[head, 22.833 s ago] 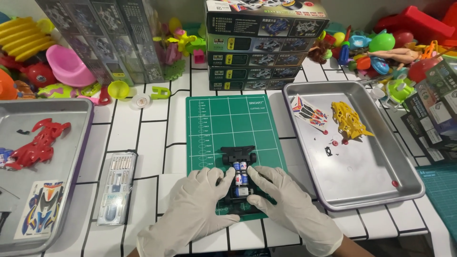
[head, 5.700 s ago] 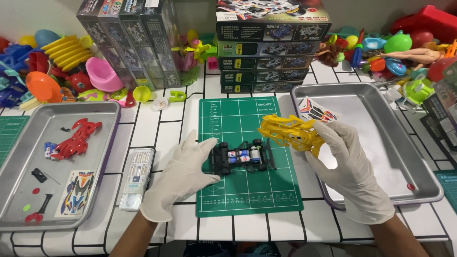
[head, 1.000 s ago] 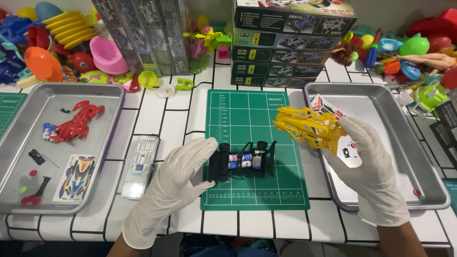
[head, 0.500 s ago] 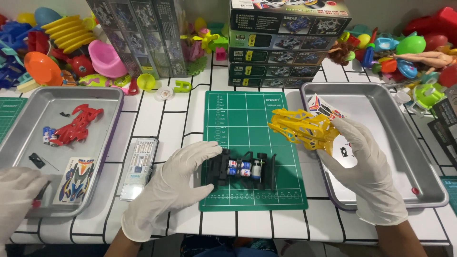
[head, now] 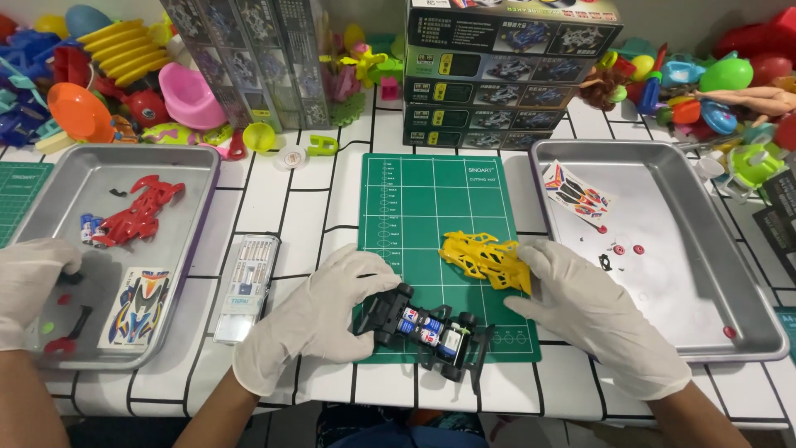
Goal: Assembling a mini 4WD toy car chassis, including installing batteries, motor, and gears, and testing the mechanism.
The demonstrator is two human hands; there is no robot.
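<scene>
1. The left hand (head: 319,319), gloved, grips the black toy car chassis (head: 431,329) at its left end, fingers curled around it, low centre of frame on the green cutting mat (head: 431,207).
2. The right hand (head: 593,311) pinches the yellow car body shell (head: 485,259), fingers together.
3. The shell lies just above the chassis, both long axes tilting down to the right; a co-worker's gloved hand (head: 29,286) rests in the left tray (head: 199,166).

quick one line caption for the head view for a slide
Gloved left hand steadies a black toy car chassis on a green mat; right hand touches its yellow body shell.
</scene>
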